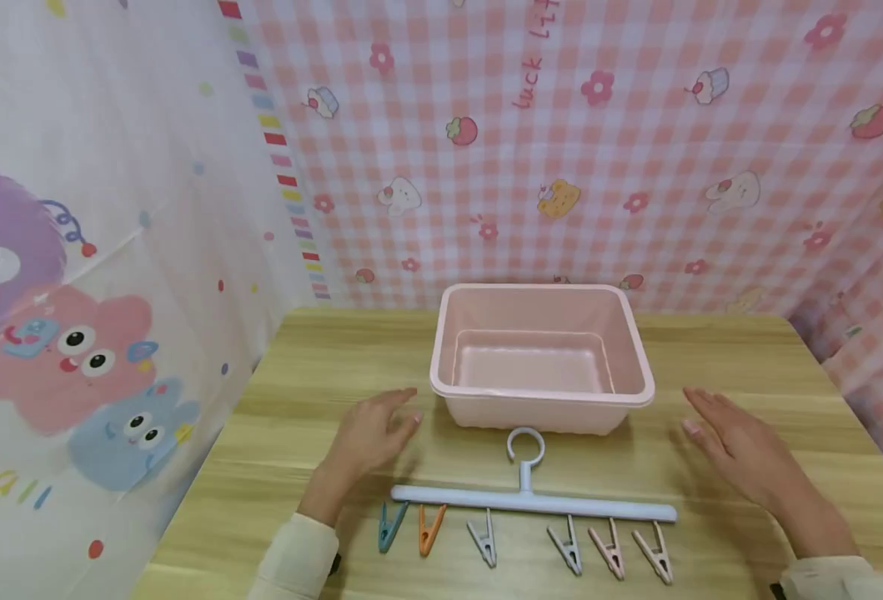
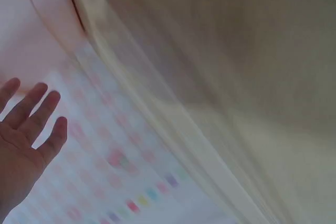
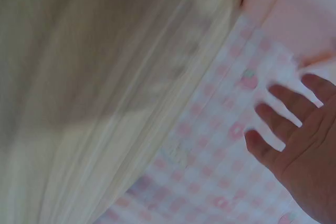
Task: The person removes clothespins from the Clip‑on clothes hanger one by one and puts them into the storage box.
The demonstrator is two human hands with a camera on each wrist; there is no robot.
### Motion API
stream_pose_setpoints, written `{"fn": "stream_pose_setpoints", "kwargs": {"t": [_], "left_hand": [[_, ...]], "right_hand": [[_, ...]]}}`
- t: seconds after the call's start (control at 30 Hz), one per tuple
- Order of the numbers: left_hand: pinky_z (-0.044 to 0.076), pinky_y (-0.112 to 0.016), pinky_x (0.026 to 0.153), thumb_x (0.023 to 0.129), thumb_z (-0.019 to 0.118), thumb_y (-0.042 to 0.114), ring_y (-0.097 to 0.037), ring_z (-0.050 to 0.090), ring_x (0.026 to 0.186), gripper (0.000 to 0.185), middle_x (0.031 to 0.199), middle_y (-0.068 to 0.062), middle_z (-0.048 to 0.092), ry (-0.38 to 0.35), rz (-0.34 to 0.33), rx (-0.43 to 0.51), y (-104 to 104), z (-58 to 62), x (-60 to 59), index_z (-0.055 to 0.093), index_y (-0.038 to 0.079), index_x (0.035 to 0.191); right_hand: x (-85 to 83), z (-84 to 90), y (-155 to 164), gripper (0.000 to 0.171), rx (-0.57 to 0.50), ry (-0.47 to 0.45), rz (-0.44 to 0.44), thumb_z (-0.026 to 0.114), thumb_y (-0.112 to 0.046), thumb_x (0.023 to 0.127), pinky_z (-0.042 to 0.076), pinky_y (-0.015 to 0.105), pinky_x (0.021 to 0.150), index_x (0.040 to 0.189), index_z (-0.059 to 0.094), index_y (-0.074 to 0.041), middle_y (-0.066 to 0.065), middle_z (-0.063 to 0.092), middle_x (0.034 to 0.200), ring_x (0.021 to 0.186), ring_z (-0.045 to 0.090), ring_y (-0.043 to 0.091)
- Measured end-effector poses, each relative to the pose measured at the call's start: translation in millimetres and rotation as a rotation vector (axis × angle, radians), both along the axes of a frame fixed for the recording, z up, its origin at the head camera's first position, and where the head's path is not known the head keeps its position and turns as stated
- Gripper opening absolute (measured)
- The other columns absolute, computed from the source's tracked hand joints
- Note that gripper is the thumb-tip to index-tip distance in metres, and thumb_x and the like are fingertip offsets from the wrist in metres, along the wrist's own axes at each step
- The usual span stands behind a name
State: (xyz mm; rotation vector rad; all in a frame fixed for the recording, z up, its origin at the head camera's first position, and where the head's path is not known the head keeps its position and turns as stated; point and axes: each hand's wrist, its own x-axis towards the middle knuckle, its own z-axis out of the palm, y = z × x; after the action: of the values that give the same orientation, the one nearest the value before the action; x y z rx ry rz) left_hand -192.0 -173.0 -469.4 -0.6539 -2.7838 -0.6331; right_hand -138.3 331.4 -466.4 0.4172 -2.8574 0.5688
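Note:
A pink plastic basin (image 1: 542,412) stands on the wooden table in the head view. In front of it lies a pale blue hanger bar (image 1: 534,502) with a round hook, and several clothespins hang in a row along its near side: a teal clothespin (image 1: 390,530), an orange clothespin (image 1: 430,532), grey-blue ones (image 1: 567,550), a pink one (image 1: 609,552) and a beige one (image 1: 655,557). My left hand (image 1: 369,433) is left of the basin, fingers extended, holding nothing. To the basin's right, my right hand (image 1: 741,450) is likewise extended and holds nothing. Neither hand touches the basin.
The wooden table (image 1: 321,358) backs onto a pink checked cloth (image 1: 486,183). On the left hangs a white cloth (image 1: 186,208) with cartoon figures. Another part of the checked cloth borders the table's right side.

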Motion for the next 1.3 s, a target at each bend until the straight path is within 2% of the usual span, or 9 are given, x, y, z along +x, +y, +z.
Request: {"fn": "stream_pose_setpoints", "kwargs": {"t": [0.13, 0.3, 0.43, 0.57, 0.8, 0.93, 1.03, 1.2, 1.3], "left_hand": [[0.057, -0.049, 0.096, 0.096, 0.067, 0.031, -0.034, 0.070, 0.116, 0.041, 0.129, -0.015, 0.071, -0.062, -0.156, -0.039, 21, -10.8, 28.8, 0.068, 0.007, 0.129], [0.059, -0.046, 0.085, 0.094, 0.068, 0.039, -0.026, 0.067, 0.115, 0.040, 0.122, -0.007, 0.069, -0.121, -0.254, -0.250, 44, -23.2, 51.1, 0.069, 0.014, 0.125], [0.052, -0.036, 0.072, 0.093, 0.070, 0.038, -0.017, 0.064, 0.101, 0.022, 0.098, 0.004, 0.061, -0.086, -0.304, -0.363, 57, -28.3, 53.1, 0.071, 0.021, 0.106], [0.051, -0.030, 0.063, 0.092, 0.071, 0.031, -0.015, 0.066, 0.090, 0.013, 0.088, 0.006, 0.061, -0.013, -0.325, -0.429, 63, -33.1, 53.1, 0.069, 0.019, 0.087], [0.052, -0.028, 0.058, 0.097, 0.065, 0.024, -0.012, 0.069, 0.072, 0.017, 0.080, 0.006, 0.070, 0.037, -0.364, -0.355, 56, -32.0, 57.7, 0.061, 0.018, 0.083], [0.052, -0.027, 0.059, 0.094, 0.068, 0.022, -0.011, 0.067, 0.072, 0.011, 0.081, 0.007, 0.070, 0.131, -0.399, -0.268, 47, -18.8, 66.4, 0.062, 0.017, 0.087], [0.054, -0.025, 0.062, 0.089, 0.073, 0.020, -0.010, 0.069, 0.076, 0.009, 0.086, 0.006, 0.073, 0.261, -0.411, -0.177, 41, -3.8, 70.3, 0.066, 0.015, 0.092], [0.059, -0.025, 0.062, 0.102, 0.056, 0.021, -0.013, 0.073, 0.076, 0.021, 0.091, -0.002, 0.077, 0.571, -0.377, -0.074, 31, 22.5, 64.5, 0.071, 0.007, 0.097], [0.057, -0.026, 0.056, 0.109, 0.039, 0.027, -0.014, 0.072, 0.069, 0.041, 0.088, -0.005, 0.077, 0.690, -0.319, -0.054, 29, 34.9, 63.3, 0.071, 0.005, 0.096]], "right_hand": [[18.7, -4.2, -22, 0.038, 0.024, 0.021, 0.096, 0.061, -0.026, 0.101, 0.051, 0.061, 0.092, 0.132, 0.065, -0.005, 0.021, 0.071, 0.125, 0.113, 0.068, 0.043], [38.0, -11.8, -40, 0.031, 0.042, -0.001, 0.159, 0.067, -0.027, 0.097, 0.057, 0.052, 0.089, 0.123, 0.072, -0.010, 0.008, 0.075, 0.119, 0.107, 0.072, 0.031], [46.3, -18.3, -42, 0.028, 0.042, 0.066, 0.159, 0.073, -0.022, 0.092, 0.058, 0.047, 0.087, 0.118, 0.075, -0.011, 0.003, 0.077, 0.114, 0.103, 0.073, 0.026], [50.3, -24.5, -40, 0.028, 0.041, 0.128, 0.173, 0.077, -0.018, 0.088, 0.059, 0.041, 0.083, 0.114, 0.076, -0.011, 0.001, 0.078, 0.111, 0.100, 0.074, 0.024], [55.4, -13.1, -32, 0.028, -0.044, 0.047, 0.114, 0.074, -0.020, 0.092, 0.058, 0.028, 0.083, 0.120, 0.074, -0.015, 0.000, 0.077, 0.114, 0.104, 0.072, 0.013], [60.2, -0.6, -28, 0.029, -0.171, -0.039, 0.161, 0.068, -0.013, 0.097, 0.050, 0.009, 0.088, 0.125, 0.071, -0.013, -0.003, 0.075, 0.122, 0.113, 0.063, -0.005], [62.9, 7.2, -23, 0.036, -0.372, -0.076, 0.258, 0.053, -0.001, 0.102, 0.043, 0.003, 0.092, 0.135, 0.064, -0.007, -0.012, 0.069, 0.131, 0.119, 0.057, -0.011], [62.7, 18.8, -22, 0.049, -0.758, -0.206, 0.467, 0.021, -0.015, 0.112, 0.049, 0.015, 0.096, 0.156, 0.029, 0.005, -0.011, 0.060, 0.145, 0.127, 0.060, 0.001], [60.0, 22.4, -36, 0.054, -0.941, -0.288, 0.550, 0.018, -0.024, 0.113, 0.053, 0.022, 0.095, 0.159, 0.023, 0.004, -0.006, 0.062, 0.143, 0.122, 0.066, 0.008]]}}
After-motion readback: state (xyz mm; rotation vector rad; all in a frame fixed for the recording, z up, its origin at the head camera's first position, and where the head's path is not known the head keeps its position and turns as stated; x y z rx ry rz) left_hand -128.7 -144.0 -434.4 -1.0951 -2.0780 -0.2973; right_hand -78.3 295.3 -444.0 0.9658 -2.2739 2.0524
